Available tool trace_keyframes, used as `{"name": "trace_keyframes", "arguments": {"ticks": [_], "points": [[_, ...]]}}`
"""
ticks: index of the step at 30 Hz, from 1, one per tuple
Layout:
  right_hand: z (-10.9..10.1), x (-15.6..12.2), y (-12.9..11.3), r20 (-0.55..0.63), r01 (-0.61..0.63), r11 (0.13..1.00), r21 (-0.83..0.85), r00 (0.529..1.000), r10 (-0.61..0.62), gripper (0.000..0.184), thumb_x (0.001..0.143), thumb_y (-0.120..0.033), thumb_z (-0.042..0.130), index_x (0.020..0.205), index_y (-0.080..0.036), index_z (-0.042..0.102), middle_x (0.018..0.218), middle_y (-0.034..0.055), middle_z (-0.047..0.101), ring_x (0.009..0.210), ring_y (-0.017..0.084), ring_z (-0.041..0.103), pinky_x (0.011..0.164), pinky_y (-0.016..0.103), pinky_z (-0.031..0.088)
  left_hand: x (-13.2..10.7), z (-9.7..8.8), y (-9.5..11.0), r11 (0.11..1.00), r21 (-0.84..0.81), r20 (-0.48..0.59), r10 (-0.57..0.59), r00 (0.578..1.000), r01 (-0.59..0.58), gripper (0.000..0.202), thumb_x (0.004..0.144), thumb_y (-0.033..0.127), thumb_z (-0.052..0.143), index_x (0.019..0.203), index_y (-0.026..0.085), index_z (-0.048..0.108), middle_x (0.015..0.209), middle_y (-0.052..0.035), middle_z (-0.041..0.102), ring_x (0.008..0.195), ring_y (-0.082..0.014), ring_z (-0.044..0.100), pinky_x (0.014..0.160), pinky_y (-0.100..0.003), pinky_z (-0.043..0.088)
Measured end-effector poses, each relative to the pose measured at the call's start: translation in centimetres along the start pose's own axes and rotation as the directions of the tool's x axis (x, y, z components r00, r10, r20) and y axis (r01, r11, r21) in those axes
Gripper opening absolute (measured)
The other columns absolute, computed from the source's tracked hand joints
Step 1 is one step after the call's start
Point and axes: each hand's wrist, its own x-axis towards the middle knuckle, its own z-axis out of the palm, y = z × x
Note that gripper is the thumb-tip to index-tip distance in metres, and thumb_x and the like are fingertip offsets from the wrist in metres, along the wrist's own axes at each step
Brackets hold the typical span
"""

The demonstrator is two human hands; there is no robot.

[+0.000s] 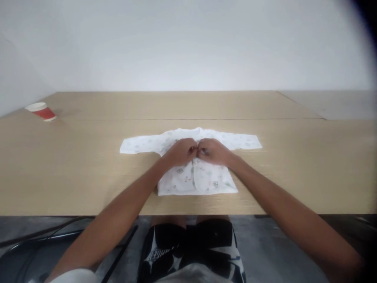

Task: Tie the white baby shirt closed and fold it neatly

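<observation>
A small white baby shirt (212,177) with a faint print lies flat on the table, its long sleeves spread to both sides and its neckline away from me. Over the middle of its front opening, my left hand (182,152) and my right hand (214,151) meet with their fingertips almost touching. Both hands are closed in a pinch on the shirt's front edges. The exact spot between the fingertips is hidden by the fingers. Below the hands, one front panel overlaps the other down to the hem.
The wooden table (73,177) has a seam across its far part, and its near edge runs just in front of my lap. A red and white paper cup (44,112) stands at the far left. Below on the left is a dark chair (32,255).
</observation>
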Motion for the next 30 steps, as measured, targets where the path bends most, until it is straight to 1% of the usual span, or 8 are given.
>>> {"name": "trace_keyframes", "arguments": {"ticks": [11,18,30], "points": [[-0.06,0.0,-0.13,0.011,-0.008,1.0,-0.003,1.0,0.008,0.012,0.084,-0.022,0.055,0.076,-0.014,0.061,0.077,0.0011,0.058,0.07,0.011,0.049,0.067,0.024,0.036,0.09,0.0,-0.09,1.0,0.002,-0.001,-0.005,1.0,0.005,0.016,0.087,0.019,0.049,0.072,0.015,0.053,0.075,-0.0015,0.057,0.068,-0.0118,0.048,0.068,-0.028,0.038],[0.05,0.04,0.03,0.001,-0.012,1.0,0.005,1.0,0.012,0.01,0.083,-0.021,0.057,0.076,-0.014,0.061,0.078,0.0009,0.059,0.072,0.01,0.05,0.067,0.024,0.036,0.08,0.02,0.05,1.0,0.008,-0.008,-0.003,1.0,0.003,0.017,0.087,0.018,0.048,0.071,0.015,0.05,0.073,-0.0004,0.055,0.066,-0.0112,0.045,0.068,-0.028,0.037],[-0.11,0.02,-0.16,0.019,-0.017,1.0,0.005,1.0,0.017,0.012,0.084,-0.022,0.056,0.077,-0.014,0.062,0.079,0.002,0.06,0.072,0.011,0.051,0.068,0.024,0.036,0.04,0.05,-0.02,1.0,0.001,-0.006,-0.008,1.0,0.008,0.016,0.087,0.018,0.048,0.071,0.015,0.051,0.074,-0.0008,0.056,0.067,-0.0112,0.046,0.066,-0.028,0.037]]}}
